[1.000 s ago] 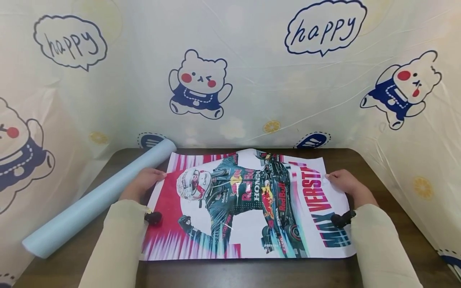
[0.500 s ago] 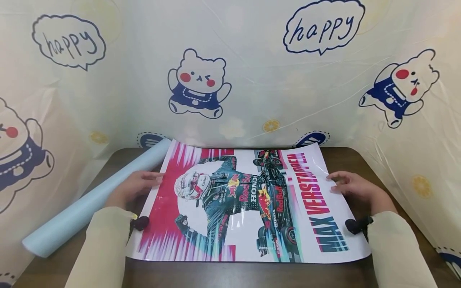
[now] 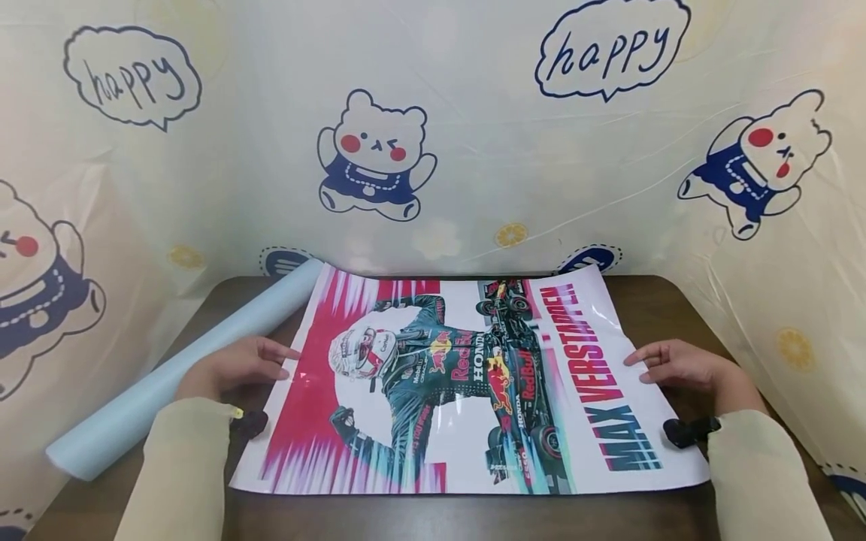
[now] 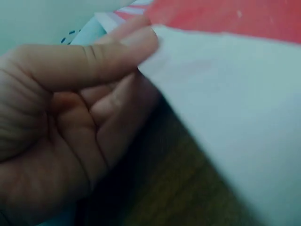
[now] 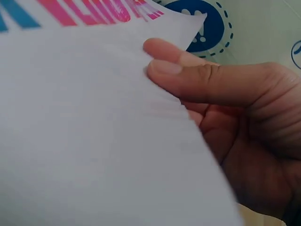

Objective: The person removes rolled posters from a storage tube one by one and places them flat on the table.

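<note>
A glossy poster (image 3: 460,383) lies across the table, showing a helmeted racing driver, a race car and large lettering down its right side. At its left edge, my left hand (image 3: 243,364) pinches the margin between thumb and fingers. In the left wrist view the thumb (image 4: 136,47) overlaps the white border, with the other fingers curled below. My right hand (image 3: 690,368) pinches the opposite edge. The right wrist view has the thumb (image 5: 171,77) on top of the white margin and a forefinger behind it. The poster's far corners curl up slightly.
A long pale blue roll (image 3: 176,376) lies diagonally on the left of the dark wooden table (image 3: 460,518), its far end beside the poster's far left corner. Behind and at both sides hangs a cloth (image 3: 473,150) printed with cartoon bears.
Both hands have moved apart and slightly nearer. The poster has spread wider and flatter, with its bulging far edge now lowered and its lettering fully showing. The blue roll stays put.
</note>
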Tool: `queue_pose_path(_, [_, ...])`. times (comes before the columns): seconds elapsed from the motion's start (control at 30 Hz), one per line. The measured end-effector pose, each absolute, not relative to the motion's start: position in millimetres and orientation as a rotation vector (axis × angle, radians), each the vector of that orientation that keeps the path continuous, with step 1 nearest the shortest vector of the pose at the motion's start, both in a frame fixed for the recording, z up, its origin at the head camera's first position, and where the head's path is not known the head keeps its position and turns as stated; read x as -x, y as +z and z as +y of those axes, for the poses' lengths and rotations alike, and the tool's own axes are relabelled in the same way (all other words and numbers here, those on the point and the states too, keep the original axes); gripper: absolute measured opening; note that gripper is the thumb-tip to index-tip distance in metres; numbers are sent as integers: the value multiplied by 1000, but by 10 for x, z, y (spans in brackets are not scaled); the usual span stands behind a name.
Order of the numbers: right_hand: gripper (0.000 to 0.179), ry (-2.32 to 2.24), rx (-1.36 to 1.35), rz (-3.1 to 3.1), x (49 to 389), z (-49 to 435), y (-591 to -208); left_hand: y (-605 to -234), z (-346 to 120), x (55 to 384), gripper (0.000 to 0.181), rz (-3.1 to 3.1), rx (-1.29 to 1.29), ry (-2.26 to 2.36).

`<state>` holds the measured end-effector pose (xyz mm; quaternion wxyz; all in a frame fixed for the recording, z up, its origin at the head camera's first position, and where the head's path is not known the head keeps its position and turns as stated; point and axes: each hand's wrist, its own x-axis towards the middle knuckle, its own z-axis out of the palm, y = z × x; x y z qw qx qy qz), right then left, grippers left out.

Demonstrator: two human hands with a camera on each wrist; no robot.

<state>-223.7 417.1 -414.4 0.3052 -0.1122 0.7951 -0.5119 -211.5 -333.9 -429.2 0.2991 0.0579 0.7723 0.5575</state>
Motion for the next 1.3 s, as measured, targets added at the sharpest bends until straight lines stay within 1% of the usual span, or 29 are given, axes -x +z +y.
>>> queue_pose_path(0.13, [28, -1427, 275, 2120, 2192, 4222, -4208, -4352, -3388, 2111, 38, 1956, -234, 1597])
queue_pose_path(0.23, [26, -1487, 267, 2106, 2163, 4237, -4260, -4393, -3408, 2099, 37, 1949, -243, 1648])
queue_pose_path(0.47, [29, -1539, 203, 2161, 2137, 4173, -4286, -4432, -3355, 2081, 45, 1984, -36, 1737])
queue_pose_path(0.7, [42, -1612, 264, 2075, 2125, 4148, -4285, -4454, -3378, 2046, 48, 1935, -278, 1754])
queue_pose_path(0.77, [42, -1616, 288, 2072, 2125, 4151, -4286, -4457, -3382, 2040, 46, 1933, -289, 1760])
queue_pose_path(0.87, [37, -1599, 290, 2096, 2123, 4163, -4290, -4455, -3385, 2035, 41, 1961, -256, 1756])
queue_pose_path(0.97, [32, -1576, 280, 2142, 2120, 4167, -4293, -4444, -3374, 2033, 38, 2008, -165, 1744])
queue_pose_path(1.03, [29, -1563, 257, 2174, 2117, 4158, -4299, -4427, -3354, 2032, 39, 2070, -99, 1715])
queue_pose_path(1.1, [27, -1535, 237, 2228, 2113, 4144, -4306, -4409, -3323, 2033, 44, 2155, -26, 1668])
queue_pose_path(1.2, [34, -1461, 166, 2331, 2107, 4086, -4302, -4393, -3291, 2051, 52, 2277, 44, 1589])
queue_pose_path(1.3, [45, -1378, 95, 2416, 2121, 4003, -4284, -4385, -3262, 2075, 53, 2336, 99, 1546])
